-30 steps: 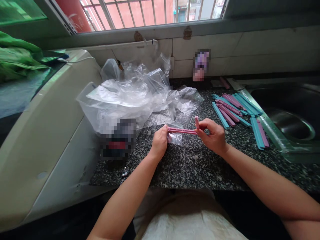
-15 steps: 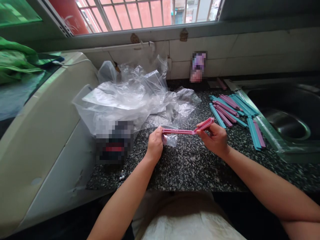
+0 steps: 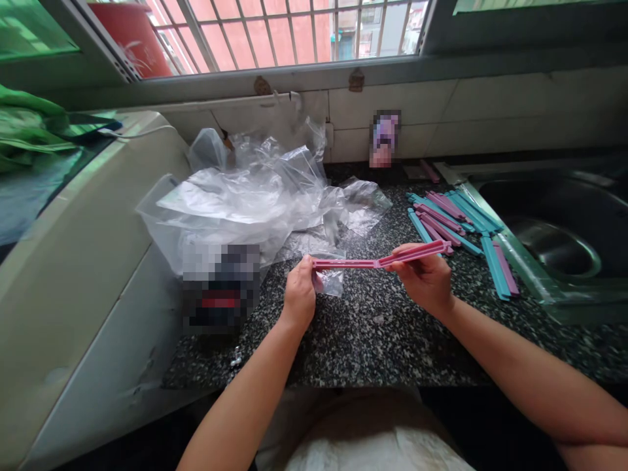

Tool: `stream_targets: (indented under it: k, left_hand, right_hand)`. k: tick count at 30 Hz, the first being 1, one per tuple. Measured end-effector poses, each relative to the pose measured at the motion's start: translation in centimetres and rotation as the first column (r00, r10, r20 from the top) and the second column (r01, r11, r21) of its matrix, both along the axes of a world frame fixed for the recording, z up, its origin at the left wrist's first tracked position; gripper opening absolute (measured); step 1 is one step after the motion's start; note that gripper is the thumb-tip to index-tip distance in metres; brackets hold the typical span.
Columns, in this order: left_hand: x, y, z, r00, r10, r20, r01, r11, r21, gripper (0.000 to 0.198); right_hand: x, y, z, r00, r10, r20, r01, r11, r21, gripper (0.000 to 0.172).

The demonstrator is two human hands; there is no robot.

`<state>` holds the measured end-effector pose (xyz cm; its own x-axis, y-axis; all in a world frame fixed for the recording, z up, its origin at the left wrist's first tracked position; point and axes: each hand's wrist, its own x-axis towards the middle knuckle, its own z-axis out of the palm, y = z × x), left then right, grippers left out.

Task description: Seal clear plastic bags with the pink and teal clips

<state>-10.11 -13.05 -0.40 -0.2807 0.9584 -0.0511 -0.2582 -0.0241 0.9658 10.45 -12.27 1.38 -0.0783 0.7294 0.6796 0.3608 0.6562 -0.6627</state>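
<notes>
A pink bag sealing clip (image 3: 346,264) is stretched between my hands, unfolded at its middle hinge into two long arms, nearly in line. My left hand (image 3: 300,292) is closed on its left end. Further right, my right hand (image 3: 426,280) grips the other arm, which slants up and ends in a small catch. A small clear plastic bag (image 3: 331,282) is by my left fingers; whether they hold it I cannot tell. Right of my right hand lies a pile of teal and pink bag clips (image 3: 441,219).
Crumpled clear plastic bags (image 3: 245,196) cover the speckled counter's back left. A blurred-out dark item (image 3: 223,288) and small shiny bits (image 3: 236,356) are left of my forearm. A steel sink (image 3: 554,252) borders the right; a pale appliance (image 3: 78,229) borders the left.
My right hand has swung the clip's right arm outward, so the clip has opened from a sharp bend to almost straight. The left hand keeps its hold. The view has shifted slightly.
</notes>
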Motion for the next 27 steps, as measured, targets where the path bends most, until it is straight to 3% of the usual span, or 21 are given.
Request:
stream_targets:
  k: [5,11,18,23,27]
  left_hand:
    - [0.0,0.0,0.1,1.0,0.011,0.015,-0.011,1.0,-0.013,0.036]
    - [-0.1,0.0,0.0,0.999,-0.017,-0.037,0.016,1.0,-0.026,0.036]
    - [0.0,0.2,0.3,0.999,-0.052,-0.014,0.051,0.998,-0.042,0.044]
    - [0.1,0.4,0.8,0.987,-0.16,0.021,0.161,0.986,-0.04,0.042]
    - [-0.1,0.3,1.1,0.981,-0.194,0.01,0.195,0.981,-0.024,0.029]
  right_hand:
    - [0.0,0.1,0.1,1.0,0.007,0.008,-0.007,1.0,0.026,0.008]
    - [0.0,0.6,0.8,0.969,0.205,0.136,-0.203,0.979,-0.034,0.005]
    - [0.1,1.0,0.6,0.949,0.228,0.219,-0.227,0.973,-0.033,0.002]
    - [0.1,0.9,0.4,0.951,0.189,0.245,-0.201,0.979,0.025,0.002]
    - [0.3,0.9,0.4,0.979,0.066,0.192,-0.077,0.996,0.051,0.001]
